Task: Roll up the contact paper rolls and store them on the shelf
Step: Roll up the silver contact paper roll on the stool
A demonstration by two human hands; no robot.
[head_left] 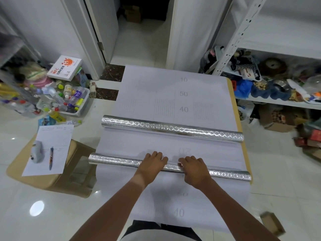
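Observation:
Two silver embossed contact paper rolls lie across a small table. The near roll (114, 160) sits on its own unrolled white backing sheet (199, 197) printed with numbers. My left hand (152, 164) and my right hand (194, 168) rest side by side on top of the near roll at its middle, fingers draped forward over it. The far roll (173, 128) lies parallel beyond them, with its white sheet (156, 84) spread out toward the doorway. A white metal shelf (278, 101) stands to the right.
The shelf's lower boards are crowded with toys, bags and bowls; boxes (278, 124) sit under it. On the left, a brown stool (52, 174) carries a paper sheet and a pen. A bin of plastic bottles (69, 100) stands beyond it. An open doorway (142, 32) lies ahead.

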